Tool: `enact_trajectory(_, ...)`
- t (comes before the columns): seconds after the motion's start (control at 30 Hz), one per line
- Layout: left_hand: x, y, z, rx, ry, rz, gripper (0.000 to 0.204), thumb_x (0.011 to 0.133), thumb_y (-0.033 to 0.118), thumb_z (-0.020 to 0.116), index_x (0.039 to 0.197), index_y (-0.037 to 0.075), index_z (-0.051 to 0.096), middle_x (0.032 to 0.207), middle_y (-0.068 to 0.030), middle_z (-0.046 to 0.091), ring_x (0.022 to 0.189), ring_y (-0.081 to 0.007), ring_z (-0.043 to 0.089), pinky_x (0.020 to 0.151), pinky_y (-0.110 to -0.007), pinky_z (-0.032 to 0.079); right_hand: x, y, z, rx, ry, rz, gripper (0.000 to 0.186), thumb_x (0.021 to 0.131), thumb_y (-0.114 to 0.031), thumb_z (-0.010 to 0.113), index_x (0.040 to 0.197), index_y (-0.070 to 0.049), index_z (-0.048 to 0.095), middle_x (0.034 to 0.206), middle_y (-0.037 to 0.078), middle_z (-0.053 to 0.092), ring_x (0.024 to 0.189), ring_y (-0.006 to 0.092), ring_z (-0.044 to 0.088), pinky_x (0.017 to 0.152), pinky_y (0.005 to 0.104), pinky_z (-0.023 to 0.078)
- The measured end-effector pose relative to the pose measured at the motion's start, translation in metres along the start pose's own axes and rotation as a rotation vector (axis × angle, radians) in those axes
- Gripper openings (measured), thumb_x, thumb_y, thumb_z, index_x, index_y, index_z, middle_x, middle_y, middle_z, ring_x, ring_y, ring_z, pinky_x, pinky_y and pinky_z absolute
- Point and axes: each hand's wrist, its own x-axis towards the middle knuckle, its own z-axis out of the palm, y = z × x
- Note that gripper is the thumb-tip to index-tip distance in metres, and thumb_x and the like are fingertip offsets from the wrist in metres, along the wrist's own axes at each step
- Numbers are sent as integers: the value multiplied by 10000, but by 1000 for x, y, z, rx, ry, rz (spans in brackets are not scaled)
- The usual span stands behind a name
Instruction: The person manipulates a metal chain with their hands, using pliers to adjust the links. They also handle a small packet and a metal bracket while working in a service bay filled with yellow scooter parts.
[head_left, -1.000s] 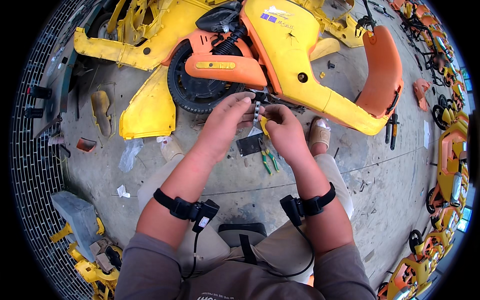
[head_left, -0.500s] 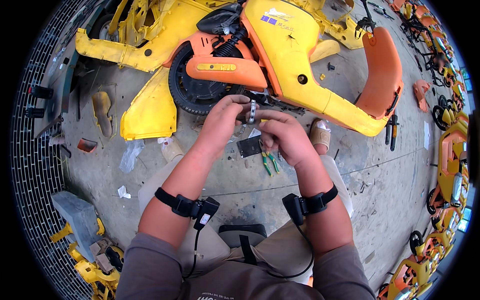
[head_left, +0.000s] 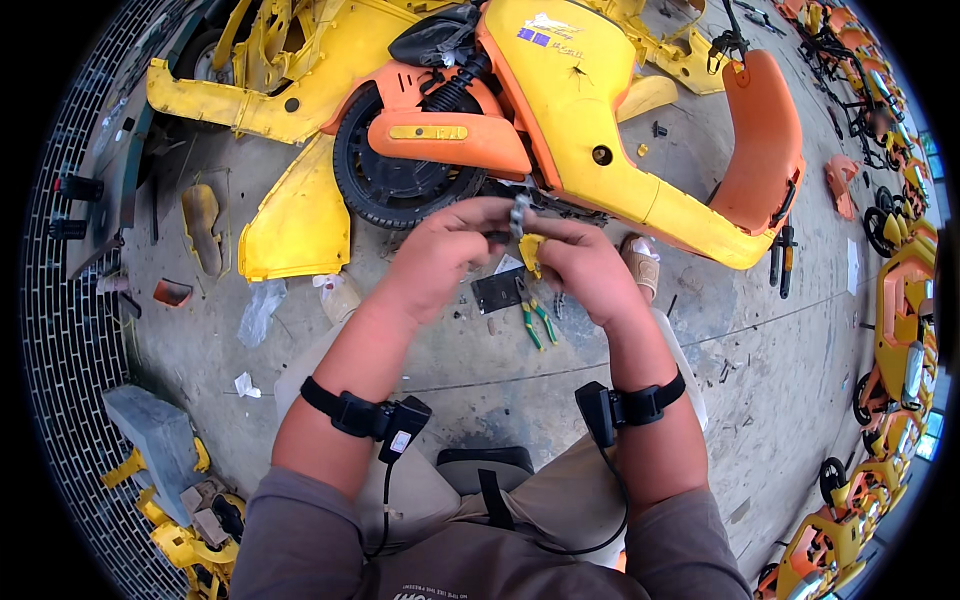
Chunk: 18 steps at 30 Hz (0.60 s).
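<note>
A small silvery metal piece (head_left: 519, 216), ring-like and blurred, stands between the fingertips of my two hands in front of the rear wheel. My left hand (head_left: 437, 262) is curled, its index finger and thumb against the piece's left side. From the right, my right hand (head_left: 590, 265) pinches at the same piece with bent fingers. Beside the right fingers shows a small yellow part (head_left: 531, 255); I cannot tell whether it is held or lies behind. Below the hands, pliers with green and yellow handles (head_left: 538, 322) lie on the floor near a flat black rectangle (head_left: 497, 292).
A yellow and orange scooter (head_left: 570, 110) lies ahead, its black wheel (head_left: 395, 165) close to my hands. Yellow body panels (head_left: 300, 220) are at the left, with a clear plastic bag (head_left: 262, 310). A grey block (head_left: 155, 435) stands lower left. Scooters (head_left: 905, 310) line the right edge.
The metal piece has turned and shifted slightly right and up. My left fingers reach further right, and my right hand has shifted a little. The yellow part shows more.
</note>
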Motion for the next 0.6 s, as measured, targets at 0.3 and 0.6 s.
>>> enact_trajectory(0.3,-3,-11,-5,985,57,136,655,747,-135,418,1335,70,622,1056,-57,636,1056,-173,588,980,-321,453,-16,-14,-2,408,-183,-170,450,887,-28,535,1325,32,617,663,-40,498,536,46,409,509,214,316)
enact_trajectory(0.6,-7,16,-17,687,6,-67,646,779,-91,413,1366,78,620,785,-26,556,750,-150,548,769,-273,484,-16,-18,-7,-121,-390,-3,455,870,-61,571,1313,7,644,704,-23,555,620,73,508,581,237,425)
